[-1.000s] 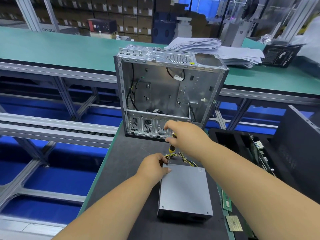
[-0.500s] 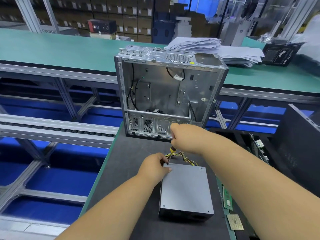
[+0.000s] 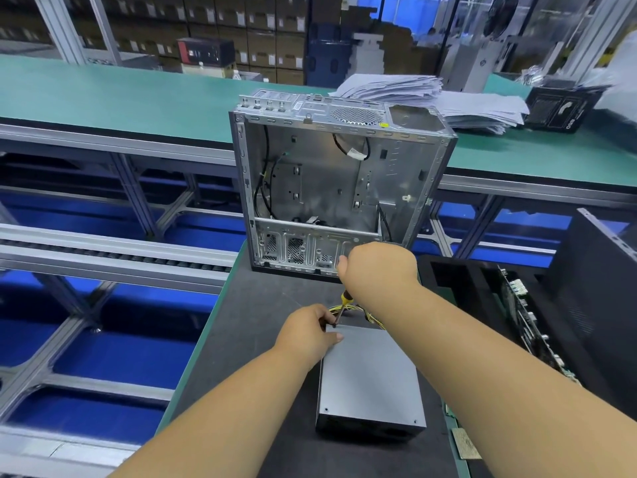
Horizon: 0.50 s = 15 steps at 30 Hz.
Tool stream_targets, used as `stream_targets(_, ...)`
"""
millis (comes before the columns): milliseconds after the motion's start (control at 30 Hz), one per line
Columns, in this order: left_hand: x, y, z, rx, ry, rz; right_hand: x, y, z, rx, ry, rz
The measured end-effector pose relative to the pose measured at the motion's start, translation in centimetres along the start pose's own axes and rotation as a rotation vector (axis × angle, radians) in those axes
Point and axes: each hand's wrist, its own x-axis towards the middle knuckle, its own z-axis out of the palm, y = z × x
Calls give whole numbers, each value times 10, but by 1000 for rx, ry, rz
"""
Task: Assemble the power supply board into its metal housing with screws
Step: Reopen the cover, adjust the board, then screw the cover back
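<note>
— Power supply box (image 3: 370, 381) first: where is it?
— Flat on the dark mat (image 3: 262, 305), close to the person, its grey lid facing up. A bundle of yellow and black wires (image 3: 358, 310) comes out of its far end.

— And the metal case?
— The case (image 3: 339, 188) stands upright at the far end of the mat, its open side facing the camera, black cables hanging inside. It is apart from the box, with the wires and both hands between them.

— What is the right hand doing?
— The right hand (image 3: 379, 265) is curled in a fist round the top of a screwdriver (image 3: 340, 308). A yellow part of the handle shows below the fist, and the shaft slants down to the far left corner of the lid.

— The left hand?
— The left hand (image 3: 308, 331) rests on that same corner, its thumb flat on the lid and its fingers curled close beside the shaft near the tip. Whether they pinch the shaft or a screw I cannot tell.

— Anything else nearby?
— A black tray (image 3: 482, 305) with green circuit boards on the right, and a stack of papers (image 3: 431, 98) on the green bench (image 3: 120, 101) behind the case.
</note>
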Motion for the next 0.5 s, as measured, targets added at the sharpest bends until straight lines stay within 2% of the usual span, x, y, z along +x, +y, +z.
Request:
stream_targets(67,0,0,0,-9,0,-2,-3,2,-1,64,-2,-44)
stream_targets(233,1,-2,1,-5,-3,-2,-9,9,-6,513,-130,-254)
stream_targets(400,1,-2,1,0,0,4,-8,12,2,320,10,-292)
stream_targets(500,1,-1,0,8,-1,5,-6,12,6,217,20,-280)
